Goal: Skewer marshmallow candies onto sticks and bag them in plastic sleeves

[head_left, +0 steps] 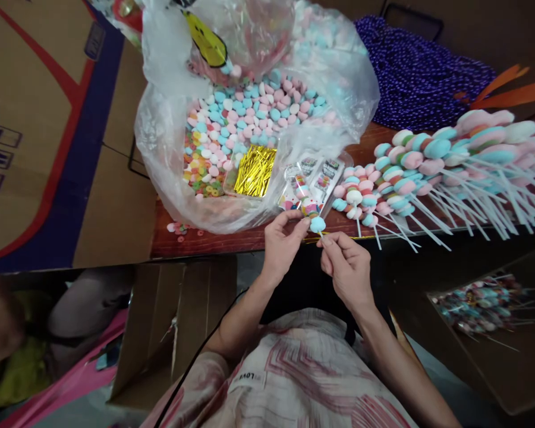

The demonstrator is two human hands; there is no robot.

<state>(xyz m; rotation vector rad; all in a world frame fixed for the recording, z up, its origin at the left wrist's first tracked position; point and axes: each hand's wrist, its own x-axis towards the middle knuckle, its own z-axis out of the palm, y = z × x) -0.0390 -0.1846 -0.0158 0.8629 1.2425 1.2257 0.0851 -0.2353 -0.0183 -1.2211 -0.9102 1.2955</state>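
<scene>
Head view shows both hands raised just off the near edge of the counter (232, 242), meeting over a candy skewer (317, 224). The left hand (282, 242) has thumb and forefinger closed on the skewer's candy end. Its fingers (302, 224) touch the side of the pale blue round piece, and a striped multicoloured piece sits just above that. The right hand (346, 268) pinches the thin white stick right beneath the blue piece, its fingers (332, 241) clenched so that little of the stick shows. The skewer sits between the two sets of fingertips, with its candy end pointing away from the person, toward the counter.

Just beyond it lie printed clear wrappers (323, 173) and a bundle of gold twist ties (255, 171), which rests against an open plastic bag (169, 119) full of pink, blue and white candies. To the right, a row of loaded skewers (428, 163) is spread over the counter, sticks toward the person, with purple beads (419, 71) behind them. A cardboard box (517, 368) at lower right holds more skewers.
</scene>
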